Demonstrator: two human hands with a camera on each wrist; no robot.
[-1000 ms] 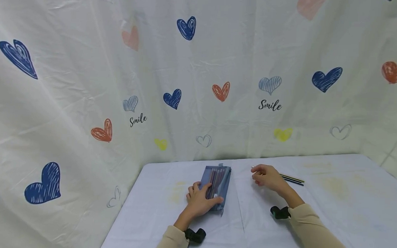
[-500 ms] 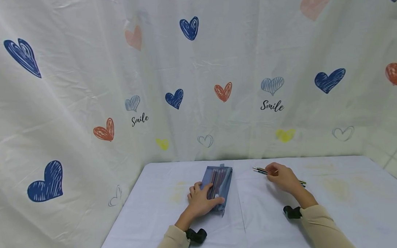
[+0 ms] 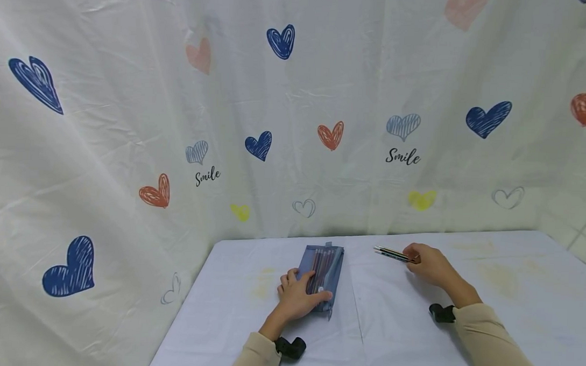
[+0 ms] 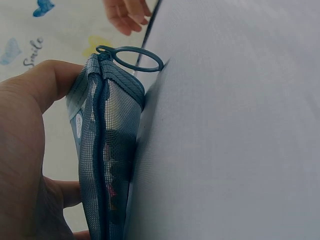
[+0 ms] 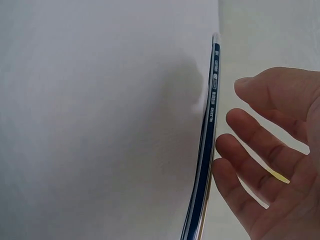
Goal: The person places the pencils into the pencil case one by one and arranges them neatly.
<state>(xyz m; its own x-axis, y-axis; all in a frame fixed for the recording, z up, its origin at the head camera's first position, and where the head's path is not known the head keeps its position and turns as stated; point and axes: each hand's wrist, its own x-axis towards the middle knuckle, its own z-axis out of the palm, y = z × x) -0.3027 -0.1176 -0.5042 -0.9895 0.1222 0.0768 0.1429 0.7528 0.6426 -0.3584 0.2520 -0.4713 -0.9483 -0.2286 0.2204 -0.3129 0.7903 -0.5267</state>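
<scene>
A blue mesh zip pencil case [image 3: 335, 268] lies on the table, with several slim pencils showing inside. My left hand [image 3: 296, 299] rests on top of it, thumb on its near right part and fingers spread over its left side. In the left wrist view the case's zip edge [image 4: 100, 150] and pull ring [image 4: 145, 59] show. To the right lie a few pencils [image 3: 391, 254], dark blue with white stripes in the right wrist view. My right hand [image 3: 430, 267] is over their right end, thumb apart from the fingers and fingertips right at the pencils [image 5: 214, 90].
A white cloth covers the table [image 3: 366, 320], with faint yellowish stains at the right. Behind its far edge hangs a white curtain [image 3: 349, 88] printed with hearts and the word Smile. Dark wrist cameras [image 3: 289, 347] sit below both hands.
My right hand has slid rightward along the pencils, uncovering their left ends and middle and hiding their right ends. The left hand stays on the pencil case. The head view shifted slightly.
</scene>
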